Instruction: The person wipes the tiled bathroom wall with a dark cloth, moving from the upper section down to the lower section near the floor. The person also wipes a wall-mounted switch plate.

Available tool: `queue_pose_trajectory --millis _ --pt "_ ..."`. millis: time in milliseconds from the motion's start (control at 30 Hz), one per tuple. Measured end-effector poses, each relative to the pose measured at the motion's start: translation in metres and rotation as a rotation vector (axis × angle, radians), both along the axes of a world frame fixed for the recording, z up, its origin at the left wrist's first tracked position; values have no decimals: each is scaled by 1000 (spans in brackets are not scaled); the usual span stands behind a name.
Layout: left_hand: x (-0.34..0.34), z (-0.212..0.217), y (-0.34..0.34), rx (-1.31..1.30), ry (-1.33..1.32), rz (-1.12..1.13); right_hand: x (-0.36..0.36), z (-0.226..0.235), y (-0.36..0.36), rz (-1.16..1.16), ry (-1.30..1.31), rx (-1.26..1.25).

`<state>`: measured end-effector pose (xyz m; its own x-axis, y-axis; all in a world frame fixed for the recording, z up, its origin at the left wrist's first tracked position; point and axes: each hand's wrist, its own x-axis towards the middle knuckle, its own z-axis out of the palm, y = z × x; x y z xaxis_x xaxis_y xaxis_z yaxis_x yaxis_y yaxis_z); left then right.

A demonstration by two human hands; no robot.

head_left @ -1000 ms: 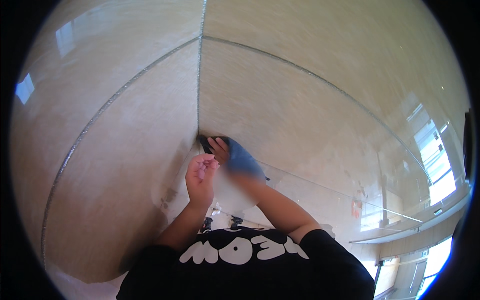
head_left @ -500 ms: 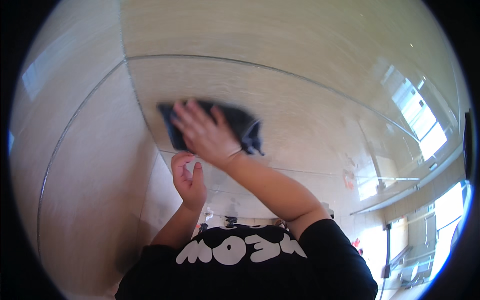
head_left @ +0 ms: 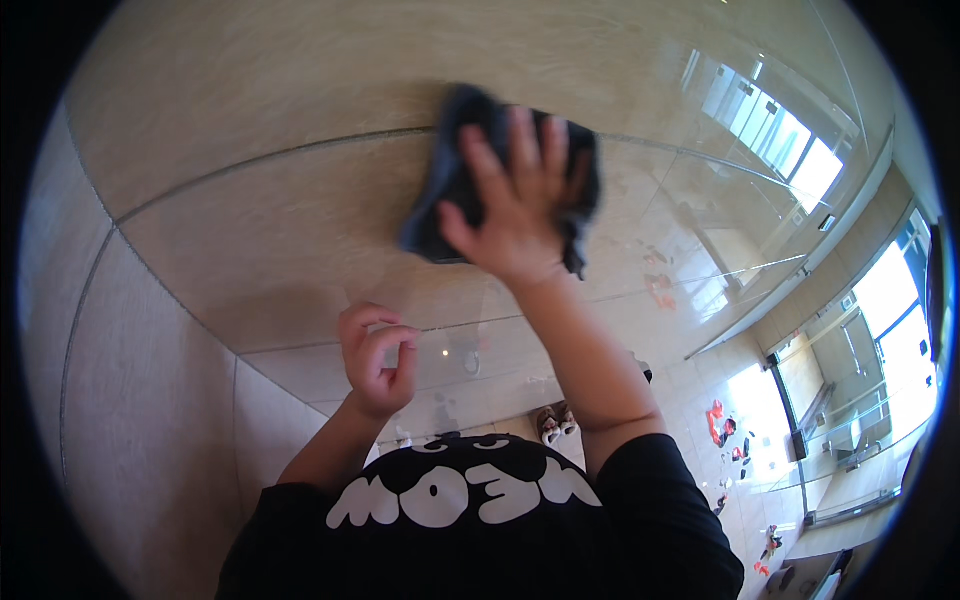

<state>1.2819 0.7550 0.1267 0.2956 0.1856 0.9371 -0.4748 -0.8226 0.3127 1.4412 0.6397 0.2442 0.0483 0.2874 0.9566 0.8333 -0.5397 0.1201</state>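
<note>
A dark grey-blue cloth (head_left: 430, 222) lies against the glossy beige tiled wall (head_left: 300, 205), across a horizontal tile joint. My right hand (head_left: 520, 220) presses flat on it with the fingers spread and the arm stretched forward. Motion blurs the fingertips and the cloth's edges. Lower and to the left, my left hand (head_left: 378, 362) hangs in front of the wall, apart from the cloth. Its fingers are curled in toward the thumb, and nothing shows in them.
At left, a second tiled wall (head_left: 150, 370) meets the first in a corner. Shoes (head_left: 548, 424) stand on the floor below. Orange and dark items (head_left: 722, 425) lie on the floor to the right, near a glass partition (head_left: 850, 420) and bright windows.
My right hand has carried the cloth to the right and higher up the wall. My left hand stays low, its fingers curled further. The view has shifted rightward, showing more floor.
</note>
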Motion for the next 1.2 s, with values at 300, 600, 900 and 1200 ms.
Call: queue_pose_trajectory --millis 300,600,900,1200 --pt "4 -14 -15 2 77 8 17 -157 -27 -123 178 24" --pt "13 -13 -17 -36 107 34 17 -104 10 389 81 -455" --pt "43 -5 -57 160 156 -4 89 -58 -102 -163 132 230" --pt "52 -8 -85 157 240 36 68 -233 -85 -102 229 127"
